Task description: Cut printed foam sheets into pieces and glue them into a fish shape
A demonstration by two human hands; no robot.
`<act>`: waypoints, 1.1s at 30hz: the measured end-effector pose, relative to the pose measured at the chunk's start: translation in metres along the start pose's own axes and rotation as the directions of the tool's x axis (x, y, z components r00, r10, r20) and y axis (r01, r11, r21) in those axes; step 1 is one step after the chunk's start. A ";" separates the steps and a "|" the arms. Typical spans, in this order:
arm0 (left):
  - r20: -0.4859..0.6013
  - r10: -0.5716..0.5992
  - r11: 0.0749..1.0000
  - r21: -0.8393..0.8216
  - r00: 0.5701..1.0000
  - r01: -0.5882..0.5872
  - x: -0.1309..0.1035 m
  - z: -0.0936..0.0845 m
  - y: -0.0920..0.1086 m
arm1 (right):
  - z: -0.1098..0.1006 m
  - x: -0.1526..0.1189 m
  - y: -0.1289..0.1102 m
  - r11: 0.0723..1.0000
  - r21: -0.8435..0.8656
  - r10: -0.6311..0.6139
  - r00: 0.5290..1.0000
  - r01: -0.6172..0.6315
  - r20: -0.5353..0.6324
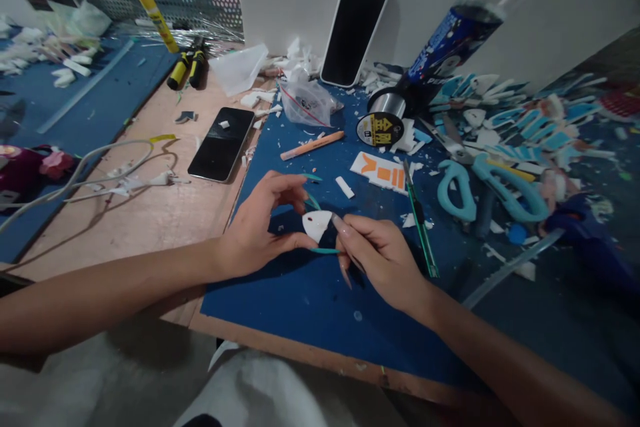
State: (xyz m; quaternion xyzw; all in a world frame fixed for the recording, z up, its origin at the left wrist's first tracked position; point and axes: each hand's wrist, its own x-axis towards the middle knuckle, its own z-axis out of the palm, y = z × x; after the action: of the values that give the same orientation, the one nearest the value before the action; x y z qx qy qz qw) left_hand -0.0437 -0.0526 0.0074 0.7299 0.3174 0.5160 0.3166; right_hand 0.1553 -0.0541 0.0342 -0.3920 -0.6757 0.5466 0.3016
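Observation:
A small white rounded-triangular piece (pixel 316 225) with a dark red spot near its left end is held above the blue mat (pixel 300 293). My left hand (pixel 265 223) curves round its left side, thumb at the lower edge and fingers above, with long green nails showing. From the right, my right hand (pixel 377 250) pinches the piece's right tip between thumb and forefinger. The other fingers of that hand are curled beneath and partly hidden. A small white strip (pixel 345 187) lies on the mat just beyond the hands.
Right of my hands lie a green cutter (pixel 421 220), blue-handled scissors (pixel 457 190) and many white and blue scraps. Behind are an orange marker (pixel 313 145), a wire spool (pixel 380 129) and an upright phone (pixel 356 28). Another phone (pixel 221 145) lies at left.

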 end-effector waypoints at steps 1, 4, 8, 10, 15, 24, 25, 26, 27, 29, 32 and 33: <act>-0.001 0.000 1.000 0.002 1.000 0.000 0.000 0.000 0.000 | 0.000 0.000 0.000 1.000 -0.010 0.000 1.000 0.000 0.000; 0.000 -0.012 1.000 0.014 1.000 0.012 0.000 0.000 0.000 | 0.000 0.000 -0.001 0.999 -0.041 -0.003 1.000 0.003 0.009; 0.002 -0.001 1.000 0.010 1.000 0.001 0.000 0.000 -0.001 | 0.000 0.000 -0.002 0.999 -0.045 -0.015 1.000 0.016 0.009; 0.000 0.002 1.000 0.010 1.000 -0.002 -0.001 0.000 -0.001 | 0.000 0.000 -0.002 0.998 -0.055 -0.017 1.000 0.018 0.002; -0.006 -0.003 1.000 -0.002 1.000 0.003 0.000 0.000 -0.002 | -0.001 0.000 -0.002 0.998 -0.060 -0.008 1.000 0.009 0.003; -0.002 -0.017 1.000 -0.003 1.000 0.017 -0.001 0.000 -0.002 | -0.001 0.000 -0.001 0.998 -0.067 -0.014 1.000 0.015 0.005; -0.004 -0.016 1.000 -0.003 1.000 0.016 -0.001 0.000 -0.002 | 0.000 0.000 0.000 0.998 -0.068 -0.012 1.000 0.012 0.006; -0.005 -0.016 1.000 -0.002 1.000 0.016 0.000 0.000 -0.001 | 0.000 0.000 0.000 0.998 -0.068 -0.006 1.000 0.006 0.007; -0.002 -0.015 1.000 0.002 1.000 0.015 0.000 0.000 -0.001 | 0.000 0.000 0.000 0.998 -0.067 0.000 1.000 0.001 0.007; 0.000 -0.012 1.000 0.012 1.000 0.012 0.000 0.000 -0.001 | 0.000 0.000 0.000 0.998 -0.064 0.006 1.000 -0.006 0.008; 0.004 -0.010 1.000 0.017 1.000 0.010 0.000 0.000 0.000 | 0.000 0.000 -0.001 0.998 -0.061 0.004 1.000 -0.003 0.008; 0.003 -0.008 1.000 0.014 1.000 0.008 0.000 -0.001 0.000 | -0.001 0.000 -0.001 0.998 -0.063 0.000 1.000 0.001 0.009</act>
State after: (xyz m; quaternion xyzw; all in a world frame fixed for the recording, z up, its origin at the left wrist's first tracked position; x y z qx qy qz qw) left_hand -0.0442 -0.0524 0.0077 0.7316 0.3236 0.5112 0.3141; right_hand 0.1558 -0.0543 0.0352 -0.3987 -0.6940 0.5267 0.2864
